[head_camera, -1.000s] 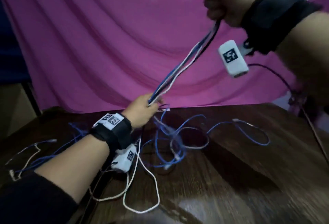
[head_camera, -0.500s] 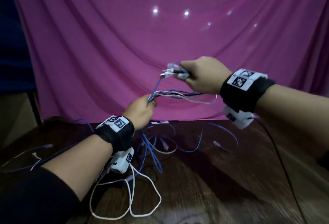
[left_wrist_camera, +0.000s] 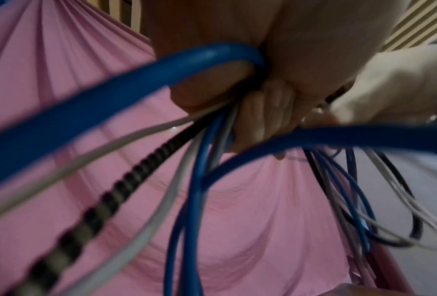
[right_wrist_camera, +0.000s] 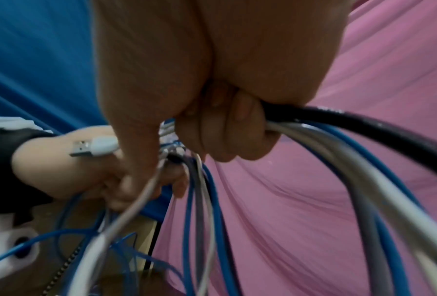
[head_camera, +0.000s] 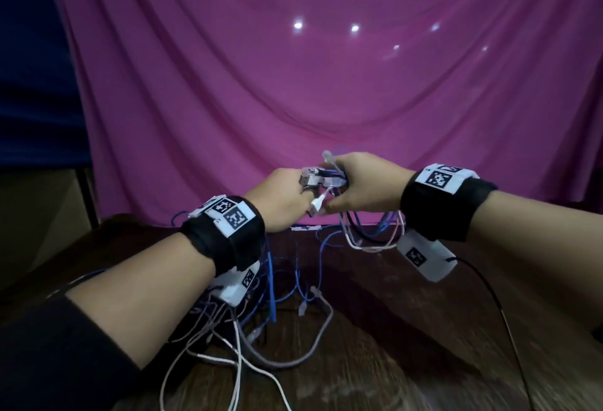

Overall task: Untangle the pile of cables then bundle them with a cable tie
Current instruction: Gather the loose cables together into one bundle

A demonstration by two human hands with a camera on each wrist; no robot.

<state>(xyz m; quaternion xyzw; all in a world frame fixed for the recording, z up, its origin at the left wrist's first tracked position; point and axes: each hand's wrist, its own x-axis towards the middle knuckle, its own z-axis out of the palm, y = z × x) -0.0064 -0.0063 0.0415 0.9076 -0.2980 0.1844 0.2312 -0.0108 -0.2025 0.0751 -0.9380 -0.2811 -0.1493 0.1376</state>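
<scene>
Had my left hand (head_camera: 280, 205) and right hand (head_camera: 362, 187) fisted together around the cables (head_camera: 368, 234), plugs (head_camera: 318, 179) poking out between them, loops hanging above the surface (head_camera: 424, 329).

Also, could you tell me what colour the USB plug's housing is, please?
White, with a bare metal tip; the USB plug shows best in the right wrist view.

Cables (head_camera: 270, 283): mostly blue, plus white, grey, one black. One braided lead (left_wrist_camera: 106, 198), black/grey banded, lower left of left wrist view. USB plug (right_wrist_camera: 96, 147) white with silver tip. Backdrop cloth (head_camera: 293, 84) magenta-pink. Table (head_camera: 391, 329) dark brown woodgrain. Wristbands (head_camera: 228, 241) black, black-and-white square markers.
</scene>
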